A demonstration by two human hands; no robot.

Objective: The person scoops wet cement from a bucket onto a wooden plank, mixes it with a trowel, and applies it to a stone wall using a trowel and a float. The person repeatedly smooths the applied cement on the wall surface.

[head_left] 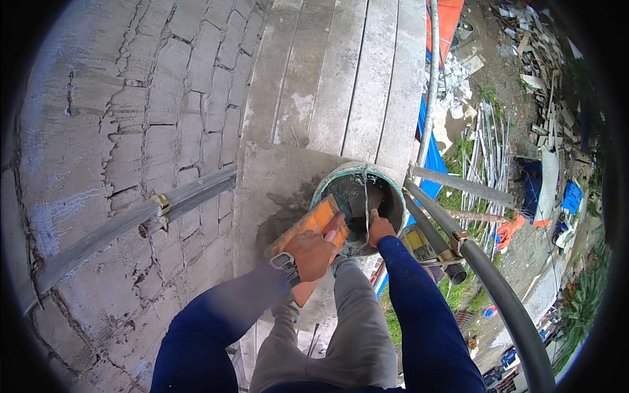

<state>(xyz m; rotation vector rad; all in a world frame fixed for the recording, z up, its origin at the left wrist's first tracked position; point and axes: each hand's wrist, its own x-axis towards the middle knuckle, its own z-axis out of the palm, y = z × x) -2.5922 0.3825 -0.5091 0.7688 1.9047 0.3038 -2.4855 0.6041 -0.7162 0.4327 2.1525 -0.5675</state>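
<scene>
Grey block masonry (118, 131) fills the left half of the view, its joints rough with mortar. Beside it runs a platform of grey wooden planks (341, 72), with a flat cement-smeared board (275, 190) laid across the near end. A grey scaffold tube (511, 308) curves along the right edge, and a second, thinner metal rail (118, 229) is clamped against the wall.

A round bucket (393, 190), green at the rim and coated with mortar inside, stands on the planks at the far right corner of the board. An orange plastering float (308, 229) lies tilted at the bucket's near left rim.

Both forearms enter from the lower edge in dark blue sleeves. The left arm extends forward and slightly right; the left hand (311, 252), wearing a wristwatch (285, 264), is closed on the float, back of the hand upward, one finger stretched along the float surface. The right arm extends straight ahead; the right hand (380, 229) reaches over the bucket's near rim, closed around the handle of a tool (364, 200) whose shaft dips into the bucket. The two hands are near each other but apart. A knee in grey trousers (354, 314) shows between the arms.
</scene>
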